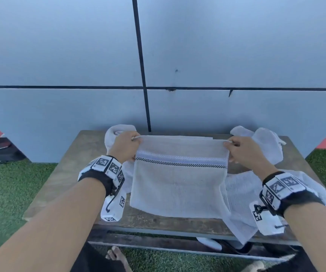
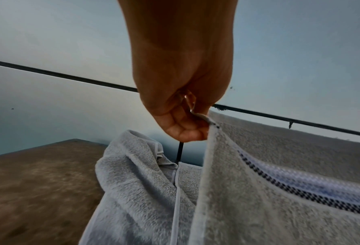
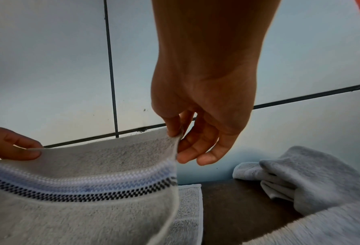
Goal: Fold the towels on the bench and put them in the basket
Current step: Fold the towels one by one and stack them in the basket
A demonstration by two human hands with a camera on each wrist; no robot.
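fingers of left hand (image 1: 125, 146) and right hand (image 1: 240, 149) pinch striped towel (image 1: 179, 183) top corners above bench (image 1: 64, 173)

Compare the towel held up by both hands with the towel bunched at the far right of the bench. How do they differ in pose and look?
The held towel hangs spread flat, its top corners pinched by the left hand and right hand; the bunched towel lies crumpled on the bench, untouched. The held towel shows a pale band edged by a dark checked stripe; the bunched towel shows no stripe. Both are pale grey terry cloth.
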